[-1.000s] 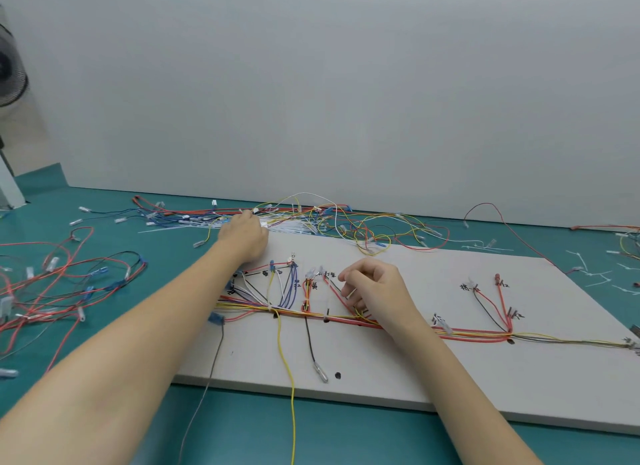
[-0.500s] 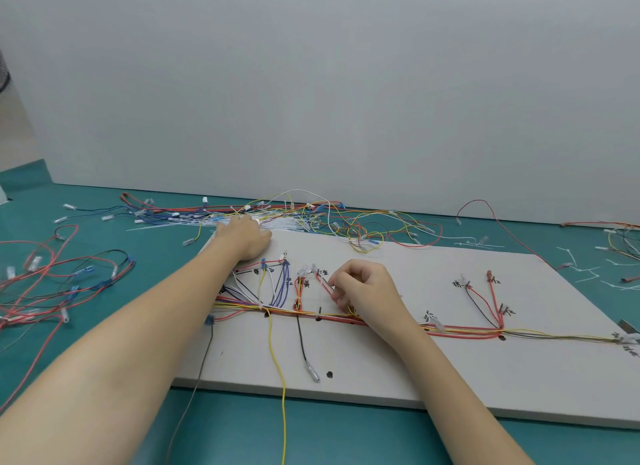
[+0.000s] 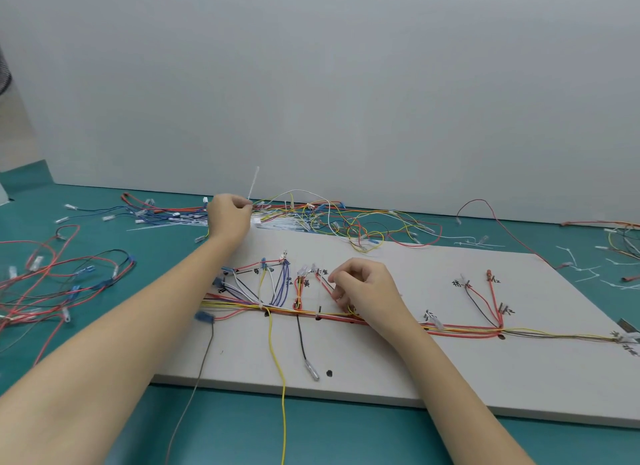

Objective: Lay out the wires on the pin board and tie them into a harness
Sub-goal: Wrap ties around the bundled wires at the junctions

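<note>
Tie in hand, trunk pinned.
Our left hand [image 3: 229,217] pinches a white cable tie [image 3: 253,184] above the loose pile at the far edge; right hand [image 3: 363,289], fingers curled, pinches red wires w/ the wire bundle [image 3: 460,327] laid along the pin board [image 3: 433,378]. Risk, we reckon: right grip eases → wires splay before tie's on.

A plain pale grey wall [image 3: 346,83] fills the far side of the scene, evenly lit and unmarked. Below it stretches a teal green work surface [image 3: 329,437], running from left to right. At the far left edge, part of a dark fan grille [image 3: 4,74] shows beside a lighter wall section.
</note>
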Tool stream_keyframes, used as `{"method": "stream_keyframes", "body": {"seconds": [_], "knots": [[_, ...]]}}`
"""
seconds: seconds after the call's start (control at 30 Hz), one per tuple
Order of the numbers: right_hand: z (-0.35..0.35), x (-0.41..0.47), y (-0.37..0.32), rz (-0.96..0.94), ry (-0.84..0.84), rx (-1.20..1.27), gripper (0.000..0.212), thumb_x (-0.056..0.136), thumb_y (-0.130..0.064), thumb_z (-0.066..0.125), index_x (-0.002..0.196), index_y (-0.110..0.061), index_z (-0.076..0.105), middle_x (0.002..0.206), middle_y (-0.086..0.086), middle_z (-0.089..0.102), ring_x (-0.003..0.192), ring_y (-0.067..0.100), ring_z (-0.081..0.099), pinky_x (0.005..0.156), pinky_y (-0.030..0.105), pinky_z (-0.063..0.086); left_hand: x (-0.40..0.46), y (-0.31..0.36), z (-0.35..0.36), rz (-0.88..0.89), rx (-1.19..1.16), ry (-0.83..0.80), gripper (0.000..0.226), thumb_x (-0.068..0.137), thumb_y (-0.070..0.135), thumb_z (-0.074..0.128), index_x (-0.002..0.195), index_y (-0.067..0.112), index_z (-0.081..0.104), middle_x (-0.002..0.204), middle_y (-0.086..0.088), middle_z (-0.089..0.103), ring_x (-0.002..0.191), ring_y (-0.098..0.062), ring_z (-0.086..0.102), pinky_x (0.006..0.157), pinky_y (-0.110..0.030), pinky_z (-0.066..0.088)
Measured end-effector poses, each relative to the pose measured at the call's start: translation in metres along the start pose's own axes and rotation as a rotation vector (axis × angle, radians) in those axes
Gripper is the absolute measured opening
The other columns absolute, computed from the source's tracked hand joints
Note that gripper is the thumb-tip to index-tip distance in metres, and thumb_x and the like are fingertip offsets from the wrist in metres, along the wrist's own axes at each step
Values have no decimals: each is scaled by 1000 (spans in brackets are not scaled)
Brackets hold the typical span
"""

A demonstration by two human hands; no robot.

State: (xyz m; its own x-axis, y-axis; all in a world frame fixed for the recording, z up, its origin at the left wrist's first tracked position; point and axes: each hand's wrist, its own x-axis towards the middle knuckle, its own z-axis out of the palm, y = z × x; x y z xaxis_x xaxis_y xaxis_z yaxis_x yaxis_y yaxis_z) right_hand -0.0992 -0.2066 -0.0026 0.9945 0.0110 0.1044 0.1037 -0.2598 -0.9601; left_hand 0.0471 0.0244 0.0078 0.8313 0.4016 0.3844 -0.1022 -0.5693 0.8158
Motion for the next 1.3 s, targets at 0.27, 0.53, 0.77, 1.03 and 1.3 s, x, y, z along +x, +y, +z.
{"method": "stream_keyframes", "body": {"seconds": [0.27,0.53,0.77,1.03,1.3], "knots": [[-5,0,-13,-82,111,192,10,94,-8,59,91,-4,68,63,4,63,47,10,55,46,19,45,-61,67,-13,12,-416,-340,10,81,7,75,89,14,77,84,-3,74,74,-9,65,75,-21,52],[-25,0,-25,-26,254,511,22,93,-20,64,104,-2,68,91,10,69,44,15,59,39,22,44,-127,85,-25,123,-465,-602,15,78,2,77,80,18,78,81,-1,77,81,-9,71,78,-20,55],[-38,-1,-27,-24,245,557,15,90,-17,67,90,-3,73,76,7,69,46,13,59,38,19,41,-145,78,-25,75,-489,-725,19,79,-2,74,77,17,77,77,4,76,70,1,68,59,-7,45],[-41,0,-25,-52,259,529,11,90,-13,66,84,-6,71,70,5,68,53,15,64,42,20,47,-148,73,-24,139,-417,-710,24,81,-2,72,88,21,76,86,0,76,74,-8,69,70,-17,52],[-52,2,-20,-165,281,299,11,89,1,63,81,-3,70,65,10,66,53,16,65,50,23,55,-158,64,-23,471,13,-786,20,86,14,64,98,30,68,104,8,59,91,-3,56,82,-19,42]]}}
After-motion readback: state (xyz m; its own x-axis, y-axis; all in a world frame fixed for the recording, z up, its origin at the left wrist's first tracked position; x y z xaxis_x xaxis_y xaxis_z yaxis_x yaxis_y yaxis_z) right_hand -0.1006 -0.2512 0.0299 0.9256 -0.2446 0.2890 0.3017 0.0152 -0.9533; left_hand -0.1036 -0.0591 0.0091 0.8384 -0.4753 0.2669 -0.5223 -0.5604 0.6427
